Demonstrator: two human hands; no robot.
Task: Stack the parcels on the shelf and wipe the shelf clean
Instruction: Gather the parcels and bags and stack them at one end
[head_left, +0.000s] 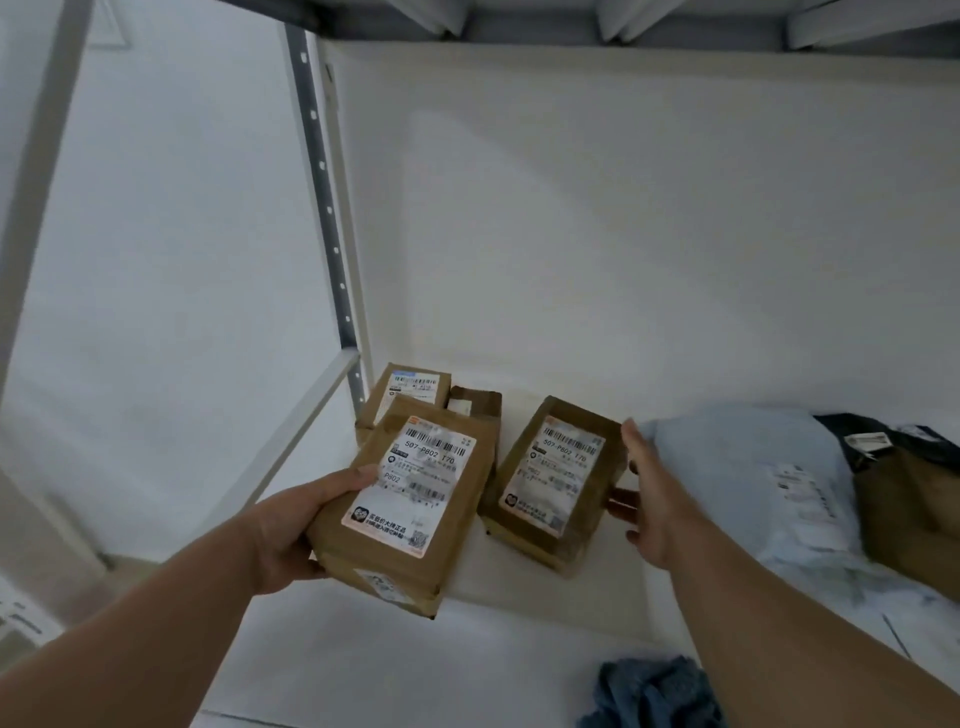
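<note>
L hand (288, 535): your grip's curled round the near-left end of a brown box (410, 509), thumb on its label, box held tilted above the shelf (545, 618).
R hand (647, 499): fingers straight, flat vs the right side of a 2nd brown box (553, 478), which lies on the shelf just right of the held box.
Hidden: 2 more boxes (415, 389) behind the held box, partly covered; label text blurry.
Materials: cardboard w/ white labels; grey poly mailer (753, 467) right of the 2nd box; crumpled blue cloth (649, 691) nearer you than it.

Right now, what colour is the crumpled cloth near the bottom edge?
The cloth is blue, a faded denim shade; the head view shows it on the white shelf.
</note>
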